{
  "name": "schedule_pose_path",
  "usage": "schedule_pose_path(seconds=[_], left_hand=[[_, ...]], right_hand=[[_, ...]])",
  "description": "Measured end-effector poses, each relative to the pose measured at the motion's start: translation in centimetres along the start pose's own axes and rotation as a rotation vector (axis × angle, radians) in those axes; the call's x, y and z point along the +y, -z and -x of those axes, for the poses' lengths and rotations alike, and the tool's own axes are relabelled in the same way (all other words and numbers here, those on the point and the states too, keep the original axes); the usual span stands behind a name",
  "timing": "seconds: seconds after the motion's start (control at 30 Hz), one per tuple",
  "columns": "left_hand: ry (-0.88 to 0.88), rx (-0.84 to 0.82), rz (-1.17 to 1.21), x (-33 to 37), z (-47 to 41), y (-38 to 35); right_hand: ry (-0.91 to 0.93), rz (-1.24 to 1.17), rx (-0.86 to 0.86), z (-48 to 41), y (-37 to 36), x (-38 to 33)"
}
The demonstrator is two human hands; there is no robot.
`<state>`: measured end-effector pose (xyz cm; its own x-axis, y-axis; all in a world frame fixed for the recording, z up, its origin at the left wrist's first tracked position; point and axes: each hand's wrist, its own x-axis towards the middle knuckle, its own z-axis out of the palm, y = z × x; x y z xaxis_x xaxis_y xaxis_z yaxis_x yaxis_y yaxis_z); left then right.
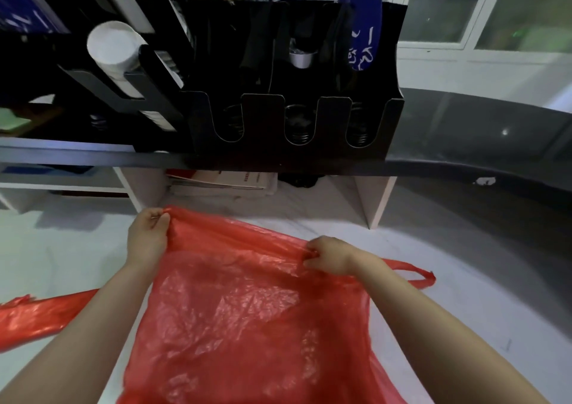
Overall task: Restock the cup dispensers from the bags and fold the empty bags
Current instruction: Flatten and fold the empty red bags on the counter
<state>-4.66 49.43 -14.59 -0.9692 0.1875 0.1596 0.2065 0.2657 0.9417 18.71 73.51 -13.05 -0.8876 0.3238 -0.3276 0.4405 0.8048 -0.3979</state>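
Red plastic bag (pixel 247 310) lies spread flat on the white counter (pixel 62 249), reaching from both hands back toward the person. At its far edge the left hand (pixel 148 236) pinches one corner and the right hand (pixel 329 255) grips bunched film. Left of the left forearm lies a second red bag (pixel 37 317). Beyond both hands stands the black cup dispenser (pixel 294 125), white cups (pixel 113 47) to its left.

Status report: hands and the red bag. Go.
Left hand pinches red bag, far edge. Right hand grips same edge. Bag spread on counter. Another red bag left, not blocking.
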Motion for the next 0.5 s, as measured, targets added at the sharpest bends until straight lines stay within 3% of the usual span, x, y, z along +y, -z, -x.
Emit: schedule_pose_path(seconds=[0.3,0.43,0.5], left_hand=[[0.149,0.113,-0.313,-4.0,-1.5,2.1],[0.150,0.143,-0.396,-4.7,-1.1,2.7],[0.053,0.142,-0.457,-4.8,-0.5,2.6]], right_hand=[[-0.211,0.068,-0.023,0.5,-0.5,5.2],[-0.286,0.095,0.070,0.5,-0.9,7.6],[-0.328,0.099,0.094,0.2,-1.4,8.4]])
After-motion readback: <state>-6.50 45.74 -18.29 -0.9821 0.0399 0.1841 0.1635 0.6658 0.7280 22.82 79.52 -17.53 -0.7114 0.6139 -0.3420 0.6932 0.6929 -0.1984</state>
